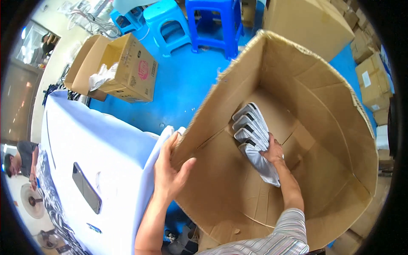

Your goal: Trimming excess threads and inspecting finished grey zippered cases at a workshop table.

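Observation:
My right hand (273,151) reaches down inside a large cardboard box (327,114). It is closed around one side of a bundle of silver-grey folded pieces (250,132), several of them fanned out with rounded ends and small dark patches. What exactly these pieces are, I cannot make out. The bundle is low in the box, against or just above its bottom. My left hand (170,172) rests between the box's left rim and the edge of a table with a white cover (123,157). Its thumb sticks out apart from the fingers, and nothing shows in it.
On the table lie a dark phone (87,188) and a small blue-green item (94,228). Beyond are an opened carton (131,70) and blue plastic stools (214,23). More cartons (374,83) are stacked at right. Another person (25,159) is at far left, near a fan (32,199).

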`<state>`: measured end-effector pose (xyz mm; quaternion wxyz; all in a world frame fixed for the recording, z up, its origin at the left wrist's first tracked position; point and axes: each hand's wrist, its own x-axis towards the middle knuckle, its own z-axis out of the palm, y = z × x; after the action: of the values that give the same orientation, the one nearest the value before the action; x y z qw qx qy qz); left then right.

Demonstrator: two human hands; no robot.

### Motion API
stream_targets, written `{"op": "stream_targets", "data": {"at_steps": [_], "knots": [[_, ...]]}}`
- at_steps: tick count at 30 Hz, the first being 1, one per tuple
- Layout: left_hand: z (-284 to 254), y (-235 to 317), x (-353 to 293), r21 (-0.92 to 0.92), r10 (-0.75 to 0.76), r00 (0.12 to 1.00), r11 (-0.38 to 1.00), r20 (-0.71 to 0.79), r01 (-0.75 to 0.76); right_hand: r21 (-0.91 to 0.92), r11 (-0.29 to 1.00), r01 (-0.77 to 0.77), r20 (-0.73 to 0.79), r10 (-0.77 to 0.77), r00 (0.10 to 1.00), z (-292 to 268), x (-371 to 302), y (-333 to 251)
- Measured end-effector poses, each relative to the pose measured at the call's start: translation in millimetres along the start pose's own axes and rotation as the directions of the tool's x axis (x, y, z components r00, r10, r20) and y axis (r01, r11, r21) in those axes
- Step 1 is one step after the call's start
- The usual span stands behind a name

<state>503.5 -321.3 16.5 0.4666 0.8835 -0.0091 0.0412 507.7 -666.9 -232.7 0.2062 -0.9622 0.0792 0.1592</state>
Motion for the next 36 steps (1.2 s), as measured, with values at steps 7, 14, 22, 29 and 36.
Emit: {"op": "stream_targets", "data": {"at_steps": [7, 14, 22, 29, 36], "knots": [[-67.7, -6.9, -37.1, 0.081, 0.297, 0.955, 0.952, 0.005, -0.296, -0.208, 0.950, 0.234, -0.317, -0.291, 0.903, -133.9, -96.8, -83.5], [-160.1, -51.2, -142.1, -0.043, 0.249, 0.946, 0.964, -0.208, -0.263, -0.391, 0.888, 0.241, -0.738, -0.459, 0.495, -237.4, -219.6, -151.1], [-237.7, -60.8, -281.5, -0.050, 0.162, 0.857, 0.976, -0.490, -0.213, -0.119, 0.801, 0.587, -0.990, -0.143, -0.005, -292.0, -263.2, -189.9], [-273.3, -54.3, -398.8, 0.032, 0.178, 0.739, 0.978, -0.650, -0.208, 0.797, -0.300, 0.524, -0.600, -0.299, 0.742, -199.6, -275.4, -366.2], [-304.0, -75.3, -480.1, -0.208, 0.055, 0.486, 0.857, -0.872, -0.471, 0.903, -0.365, -0.226, -0.180, -0.800, 0.572, -32.4, -389.0, -591.5]]}}
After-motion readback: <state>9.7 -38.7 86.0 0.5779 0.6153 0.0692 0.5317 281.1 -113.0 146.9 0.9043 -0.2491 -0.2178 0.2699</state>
